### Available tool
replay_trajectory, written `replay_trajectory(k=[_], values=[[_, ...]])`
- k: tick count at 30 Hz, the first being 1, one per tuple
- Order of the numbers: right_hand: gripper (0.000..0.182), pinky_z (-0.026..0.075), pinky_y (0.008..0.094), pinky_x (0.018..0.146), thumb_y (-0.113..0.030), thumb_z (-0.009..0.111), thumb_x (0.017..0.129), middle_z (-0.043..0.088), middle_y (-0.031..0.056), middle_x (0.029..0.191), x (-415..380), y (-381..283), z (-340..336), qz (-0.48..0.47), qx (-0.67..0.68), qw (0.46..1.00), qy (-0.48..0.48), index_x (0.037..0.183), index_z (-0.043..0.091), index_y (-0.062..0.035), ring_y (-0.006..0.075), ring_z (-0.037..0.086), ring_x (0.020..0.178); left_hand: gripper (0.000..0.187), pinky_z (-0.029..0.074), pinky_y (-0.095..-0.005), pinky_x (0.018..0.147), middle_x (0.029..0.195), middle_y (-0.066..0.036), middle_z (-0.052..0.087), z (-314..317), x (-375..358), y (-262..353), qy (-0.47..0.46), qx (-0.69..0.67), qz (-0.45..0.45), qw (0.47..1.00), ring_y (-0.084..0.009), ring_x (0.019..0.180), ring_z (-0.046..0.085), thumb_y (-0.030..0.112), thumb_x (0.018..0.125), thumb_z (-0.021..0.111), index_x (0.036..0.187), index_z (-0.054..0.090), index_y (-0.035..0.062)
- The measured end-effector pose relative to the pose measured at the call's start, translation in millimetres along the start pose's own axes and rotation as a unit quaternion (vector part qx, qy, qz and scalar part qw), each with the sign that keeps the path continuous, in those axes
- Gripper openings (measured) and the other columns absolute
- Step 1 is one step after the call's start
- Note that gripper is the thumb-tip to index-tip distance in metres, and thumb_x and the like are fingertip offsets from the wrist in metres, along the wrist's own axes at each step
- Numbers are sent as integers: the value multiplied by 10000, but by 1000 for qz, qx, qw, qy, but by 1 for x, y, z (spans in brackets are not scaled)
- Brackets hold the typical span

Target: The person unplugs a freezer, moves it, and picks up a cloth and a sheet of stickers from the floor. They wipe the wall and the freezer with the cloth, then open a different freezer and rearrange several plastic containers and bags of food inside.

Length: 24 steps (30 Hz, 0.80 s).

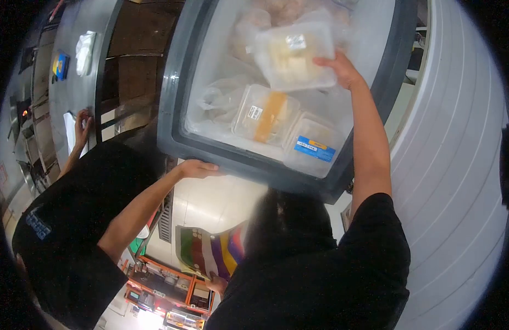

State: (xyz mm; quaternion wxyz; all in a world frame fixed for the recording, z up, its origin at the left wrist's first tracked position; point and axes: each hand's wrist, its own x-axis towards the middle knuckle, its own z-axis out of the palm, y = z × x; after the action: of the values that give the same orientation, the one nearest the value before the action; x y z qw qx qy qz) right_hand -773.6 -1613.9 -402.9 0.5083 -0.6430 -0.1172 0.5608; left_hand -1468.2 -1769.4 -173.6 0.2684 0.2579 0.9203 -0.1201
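My right hand (342,70) reaches into an open chest freezer (348,187) and grips the side of a clear plastic tub (296,55), which holds pale yellow pieces and has a white label. Beneath it lie a tub with an orange band (270,116) and another with a blue label (315,147). Low beside my body, my left hand (216,284) is closed on the edge of a multicoloured striped sheet (210,250); my torso hides most of that arm.
At left a co-worker in a black shirt (73,203) rests one hand (198,168) at the freezer's rim and the other (83,124) near a steel counter (100,27). Cloudy bags (221,99) lie inside the freezer. A white panelled surface (452,165) stands at right.
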Motion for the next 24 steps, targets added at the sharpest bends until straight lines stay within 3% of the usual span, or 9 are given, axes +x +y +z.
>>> replay_trajectory(k=[4,6,7,9,12,16,18,22,24], values=[[650,545,374,946,-278,872,778,706,151,1217,28,10,-26,-6,27,997,67,1290,641,49,240,693,1082,370,447,-443,984,1285,-268,600,-10,-21,-27,134,119,8,984,-330,1165,605,167,1036,510,1326,539,-62],[707,541,395,955,-256,865,776,681,177,1268,50,19,-40,41,-86,993,64,1324,592,99,269,682,1115,370,449,-445,981,1279,-270,603,-24,-19,-25,138,128,12,982,-333,1160,608,166,1033,515,1320,543,-66],[707,541,395,955,-256,865,776,681,177,1268,65,26,-49,43,-83,994,64,1324,592,99,269,682,1115,369,451,-447,978,1272,-272,606,-27,-23,-28,142,128,17,981,-337,1154,610,165,1030,521,1314,546,-69],[698,503,424,1012,-249,852,775,676,172,1288,89,42,-58,86,-234,968,39,1350,597,55,294,653,1173,368,455,-452,971,1260,-277,612,-31,-24,-37,151,127,26,980,-344,1142,615,163,1023,532,1302,552,-77],[690,475,411,1048,-182,857,752,690,130,1257,99,50,-58,56,-243,968,-32,1370,602,-9,262,634,1186,367,461,-458,962,1240,-284,622,-33,-11,-60,154,123,38,980,-355,1125,622,160,1014,549,1284,562,-89],[697,456,392,1062,-156,846,733,706,110,1237,89,32,-75,96,-236,965,-70,1378,610,-37,266,635,1178,366,470,-466,949,1215,-293,634,-40,6,-90,146,127,46,980,-369,1102,631,156,1001,572,1260,575,-104],[668,462,372,1046,-131,824,732,705,117,1247,91,6,-82,81,-369,924,-67,1361,623,-26,258,638,1165,366,474,-470,943,1202,-297,640,-36,12,-97,140,125,50,981,-376,1091,636,153,995,583,1248,582,-111],[636,462,366,1043,-118,809,724,709,118,1241,121,-12,-110,55,-468,881,-49,1331,647,-16,261,646,1153,367,482,-478,930,1176,-306,652,-32,1,-75,133,114,63,983,-391,1068,645,149,982,606,1224,595,-127],[623,465,367,1037,-117,803,714,719,121,1214,131,-23,-116,-2,-513,858,-3,1309,657,-3,261,658,1128,368,486,-483,923,1163,-311,658,-26,-12,-64,130,104,70,984,-398,1056,650,147,975,617,1212,601,-134]])
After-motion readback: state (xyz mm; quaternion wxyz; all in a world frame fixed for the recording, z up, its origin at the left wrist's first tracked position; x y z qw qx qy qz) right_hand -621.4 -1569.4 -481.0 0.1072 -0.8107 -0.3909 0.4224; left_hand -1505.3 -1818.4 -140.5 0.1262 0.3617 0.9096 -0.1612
